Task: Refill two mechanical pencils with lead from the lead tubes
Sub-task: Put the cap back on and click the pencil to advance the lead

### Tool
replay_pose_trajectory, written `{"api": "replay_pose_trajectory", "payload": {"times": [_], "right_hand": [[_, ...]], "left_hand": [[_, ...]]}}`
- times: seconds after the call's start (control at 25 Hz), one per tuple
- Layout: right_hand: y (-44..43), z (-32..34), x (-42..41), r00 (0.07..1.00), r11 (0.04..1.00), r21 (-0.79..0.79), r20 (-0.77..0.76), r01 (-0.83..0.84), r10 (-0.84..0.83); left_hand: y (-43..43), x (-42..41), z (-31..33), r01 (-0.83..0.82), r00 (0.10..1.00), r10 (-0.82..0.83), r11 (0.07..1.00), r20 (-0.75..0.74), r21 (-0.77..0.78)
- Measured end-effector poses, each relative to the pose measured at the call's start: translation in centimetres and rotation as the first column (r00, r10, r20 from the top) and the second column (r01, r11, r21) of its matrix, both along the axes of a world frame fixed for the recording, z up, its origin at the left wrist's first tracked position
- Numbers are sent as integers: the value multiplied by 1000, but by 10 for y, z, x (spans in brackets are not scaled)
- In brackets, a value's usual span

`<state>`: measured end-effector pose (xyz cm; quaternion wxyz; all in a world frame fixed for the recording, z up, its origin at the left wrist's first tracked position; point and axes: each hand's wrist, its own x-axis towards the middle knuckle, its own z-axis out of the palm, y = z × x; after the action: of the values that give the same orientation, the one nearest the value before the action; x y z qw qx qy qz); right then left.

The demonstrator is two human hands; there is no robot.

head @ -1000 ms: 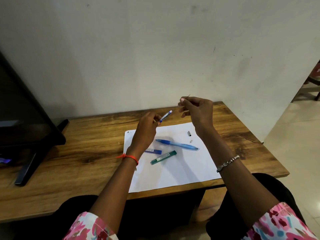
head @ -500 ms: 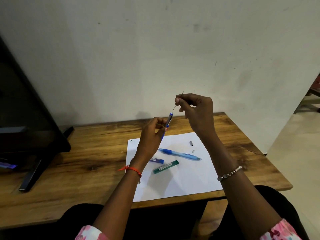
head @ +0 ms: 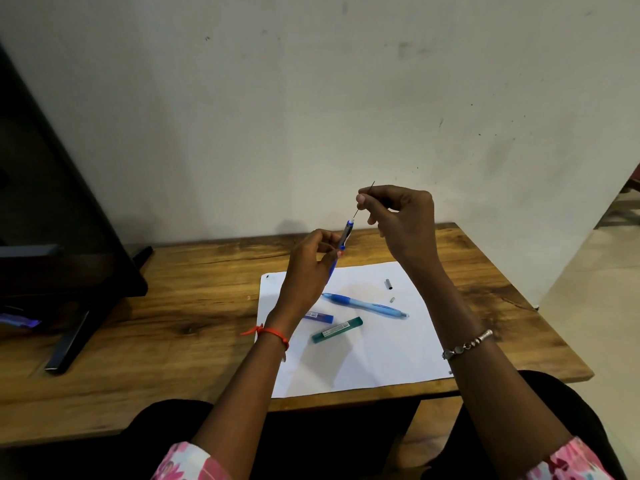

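My left hand [head: 309,271] grips a blue mechanical pencil [head: 346,233], held upright with its open top end up. My right hand [head: 401,220] pinches a thin dark lead [head: 356,213] between thumb and forefinger, its lower tip at the pencil's top opening. On the white paper [head: 374,358] lies a second, light-blue mechanical pencil [head: 367,305]. A green lead tube [head: 337,329] and a blue lead tube [head: 320,317] lie near my left wrist. A small grey cap [head: 389,284] and a tiny eraser piece [head: 392,300] rest on the paper.
The wooden table [head: 173,323] stands against a pale wall. A black monitor on its stand [head: 65,258] fills the left side. The table's right edge drops to a tiled floor [head: 595,306]. My lap is below the front edge.
Both hands have risen above the table and come together. The pencil has turned upright, and the lead's tip has come down to its top opening.
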<state>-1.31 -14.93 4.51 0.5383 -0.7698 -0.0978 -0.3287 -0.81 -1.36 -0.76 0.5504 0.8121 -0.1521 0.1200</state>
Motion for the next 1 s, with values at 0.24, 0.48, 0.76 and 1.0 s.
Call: {"api": "replay_pose_trajectory", "payload": {"times": [0.24,0.48,0.76,1.0], "right_hand": [[-1,2,-1,1000,1000,17,11,1,-1],[0,-1,0,998,999,-31,-59,-16,14],[0,0,2,979,994,-71,-192,-83,69],[-12,0,5,966,998,18,-250,-61,64]], "left_hand": [[-1,1,-1,-8,1000,8,1000,-2,16],[-2,-1,2,-11,1000,11,1000,1,25],[-3,-1,4,-23,999,23,999,-28,25],[0,-1,3,-12,1000,12,1000,-16,7]]}}
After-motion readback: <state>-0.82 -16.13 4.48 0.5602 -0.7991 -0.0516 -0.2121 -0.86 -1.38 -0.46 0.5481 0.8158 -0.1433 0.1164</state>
